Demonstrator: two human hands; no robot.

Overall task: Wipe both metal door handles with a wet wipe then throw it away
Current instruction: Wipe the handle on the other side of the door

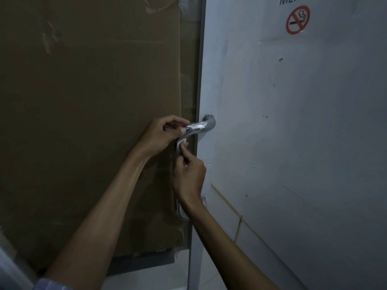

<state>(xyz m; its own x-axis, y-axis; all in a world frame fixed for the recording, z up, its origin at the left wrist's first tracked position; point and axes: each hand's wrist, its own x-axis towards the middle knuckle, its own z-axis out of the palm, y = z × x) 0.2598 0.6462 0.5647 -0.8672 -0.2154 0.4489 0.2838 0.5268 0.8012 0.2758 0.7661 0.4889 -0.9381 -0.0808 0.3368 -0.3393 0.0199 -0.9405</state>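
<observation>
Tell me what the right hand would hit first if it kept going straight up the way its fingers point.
The right hand, holding the wet wipe against the metal door handle, points up along the bar. It would likely meet the left hand's thumb at the handle's upper bend first, though depth is unclear.

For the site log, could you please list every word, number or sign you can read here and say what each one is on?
"MER": the start of a dark word on the white sheet, cut off by the top edge of the picture; the rest cannot be read.
No-smoking sign: a red circle and slash over a cigarette, no words, on the same sheet.
Nothing readable shows on the cardboard or the handle.
</observation>
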